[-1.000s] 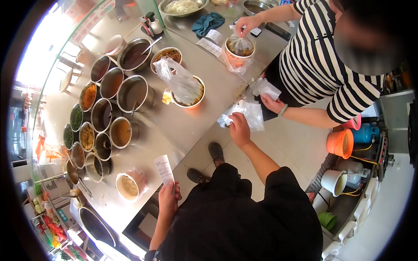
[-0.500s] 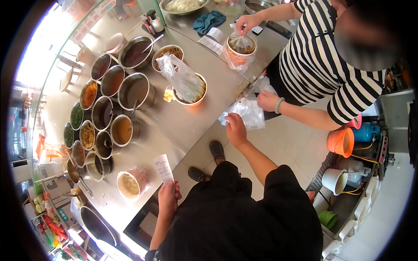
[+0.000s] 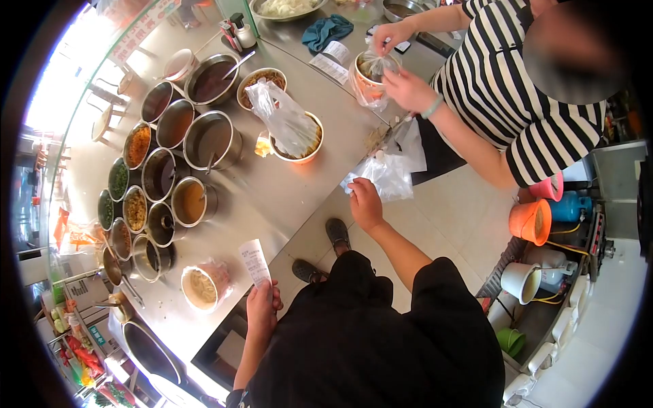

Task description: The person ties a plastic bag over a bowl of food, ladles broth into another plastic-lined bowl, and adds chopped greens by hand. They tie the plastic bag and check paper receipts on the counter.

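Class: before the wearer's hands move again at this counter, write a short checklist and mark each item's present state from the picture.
1. Left hand has a firm grip on the receipt: ok.
2. Right hand pinches the clear bags: ok.
3. Receipt print readable: cannot tell.
4. Co-worker's hands apart from the wearer's, at their own bagged bowl: ok.
5. Bagged bowl mid-counter stands upright: ok.
6. Its bag tied shut: not ok, mouth loose.

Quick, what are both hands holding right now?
Left hand: closed on a paper receipt, held upright.
Right hand: closed on the edge of a clear plastic bag by the counter edge.
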Available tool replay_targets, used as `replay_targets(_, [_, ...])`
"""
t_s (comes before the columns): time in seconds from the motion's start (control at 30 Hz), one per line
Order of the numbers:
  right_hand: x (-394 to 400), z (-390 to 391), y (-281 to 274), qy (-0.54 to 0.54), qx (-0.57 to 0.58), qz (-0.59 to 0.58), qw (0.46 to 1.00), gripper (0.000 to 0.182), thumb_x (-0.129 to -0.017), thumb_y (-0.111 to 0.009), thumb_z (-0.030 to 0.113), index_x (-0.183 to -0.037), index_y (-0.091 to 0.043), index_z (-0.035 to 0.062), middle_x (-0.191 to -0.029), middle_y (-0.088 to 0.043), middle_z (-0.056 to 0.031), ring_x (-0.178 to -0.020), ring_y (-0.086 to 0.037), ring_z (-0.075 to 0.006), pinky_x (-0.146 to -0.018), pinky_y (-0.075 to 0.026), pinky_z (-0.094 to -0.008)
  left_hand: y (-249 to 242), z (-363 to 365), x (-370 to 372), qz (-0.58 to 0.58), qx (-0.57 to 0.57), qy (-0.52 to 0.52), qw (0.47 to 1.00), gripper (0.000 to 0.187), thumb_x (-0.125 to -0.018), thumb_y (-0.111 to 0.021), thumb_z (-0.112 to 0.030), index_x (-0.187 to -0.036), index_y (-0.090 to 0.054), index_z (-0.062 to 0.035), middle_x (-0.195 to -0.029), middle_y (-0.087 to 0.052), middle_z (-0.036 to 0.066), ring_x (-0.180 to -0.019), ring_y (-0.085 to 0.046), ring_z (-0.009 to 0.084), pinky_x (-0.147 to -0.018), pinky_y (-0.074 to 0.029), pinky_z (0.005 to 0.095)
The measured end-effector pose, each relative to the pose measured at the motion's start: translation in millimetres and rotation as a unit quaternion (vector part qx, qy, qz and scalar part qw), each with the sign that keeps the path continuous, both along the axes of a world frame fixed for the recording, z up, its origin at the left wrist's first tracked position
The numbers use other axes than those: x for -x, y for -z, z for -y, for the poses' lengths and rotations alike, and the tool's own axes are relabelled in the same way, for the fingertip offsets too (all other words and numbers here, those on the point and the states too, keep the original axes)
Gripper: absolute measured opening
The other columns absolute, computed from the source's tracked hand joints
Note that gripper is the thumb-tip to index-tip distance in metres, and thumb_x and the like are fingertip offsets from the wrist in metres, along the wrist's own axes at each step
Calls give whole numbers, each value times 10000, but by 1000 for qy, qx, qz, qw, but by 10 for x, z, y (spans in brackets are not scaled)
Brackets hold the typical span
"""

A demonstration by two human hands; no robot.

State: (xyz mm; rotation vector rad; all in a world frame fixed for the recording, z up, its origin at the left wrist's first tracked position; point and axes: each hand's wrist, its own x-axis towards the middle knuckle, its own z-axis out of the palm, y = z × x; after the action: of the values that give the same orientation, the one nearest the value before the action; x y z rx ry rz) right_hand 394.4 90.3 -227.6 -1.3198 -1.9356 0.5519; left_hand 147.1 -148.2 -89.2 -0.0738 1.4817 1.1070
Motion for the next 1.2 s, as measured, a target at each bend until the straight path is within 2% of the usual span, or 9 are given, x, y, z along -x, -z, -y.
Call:
replay_targets(0.47, [20, 81, 64, -9, 6, 8, 1000, 223, -777, -597, -20, -989, -607, 49, -1075, -584, -132, -1003, -563, -340, -868, -473, -411, -4, 5, -13, 7, 4, -11, 1000, 242, -964, -532, -236, -1007, -559, 1, -685, -516, 33, -511, -424, 115, -459, -347, 260])
replay_targets(0.67, [1, 272, 250, -52, 29, 4, 998, 189, -772, -590, 7, -953, -618, 54, -993, -621, -131, -960, -572, -343, -828, -481, -428, -11, -2, -18, 2, 7, -10, 1000, 233, -963, -532, -228, -1008, -558, -1, -684, -508, 31, -523, -426, 115, -468, -344, 260])
replay_targets(0.77, [-123, 440, 476, -74, 113, 48, 990, 164, -792, -586, 35, -950, -624, 56, -997, -622, -140, -955, -578, -352, -825, -487, -432, 1, 10, -4, 6, 4, -9, 1000, 230, -962, -532, -223, -1010, -558, 0, -688, -508, 30, -527, -426, 116, -470, -340, 261])
replay_targets(0.83, [-231, 522, 623, -99, 190, 124, 969, 192, -810, -605, 87, -997, -625, 47, -986, -626, -163, -936, -594, -364, -810, -495, -451, 24, 8, 9, 6, 5, -8, 1000, 242, -960, -539, -233, -1013, -549, 3, -700, -504, 40, -524, -421, 124, -469, -337, 270])
replay_targets(0.97, [-261, 577, 774, -107, 231, 170, 952, 217, -811, -604, 94, -1022, -622, 46, -979, -623, -178, -937, -599, -365, -804, -498, -463, 20, 28, 29, 11, 15, -15, 1000, 237, -960, -535, -228, -1013, -548, 3, -701, -506, 40, -521, -417, 123, -467, -334, 270])
replay_targets(1.07, [-155, 364, 729, -149, 226, 240, 932, 251, -825, -577, 105, -1064, -618, 37, -971, -627, -180, -949, -602, -359, -842, -489, -463, -9, 34, 28, 6, 17, -17, 1000, 247, -958, -533, -221, -1034, -545, 13, -693, -508, 35, -526, -425, 117, -467, -339, 260])
replay_targets(1.13, [-44, 163, 645, -272, 66, 369, 886, 314, -828, -553, 103, -1126, -610, 24, -1108, -627, -136, -1084, -574, -300, -922, -468, -441, -31, 40, 28, -8, 20, -6, 1000, 250, -952, -535, -223, -1029, -550, 14, -691, -511, 37, -524, -430, 118, -466, -346, 262])
replay_targets(1.17, [121, -1, 697, -281, 56, 360, 888, 314, -828, -553, 103, -1126, -610, 24, -1108, -627, -136, -1084, -574, -300, -922, -468, -441, -47, 68, 47, -19, 16, -17, 1000, 250, -952, -535, -223, -1029, -550, 14, -691, -511, 37, -524, -430, 118, -466, -346, 262])
replay_targets(1.2, [237, -128, 754, -323, 28, 399, 858, 339, -851, -529, 135, -1167, -588, 26, -1178, -600, -136, -1133, -544, -312, -970, -432, -446, -62, 163, 35, -27, 35, -14, 999, 250, -949, -536, -224, -1023, -552, 14, -689, -512, 38, -522, -432, 119, -467, -352, 262])
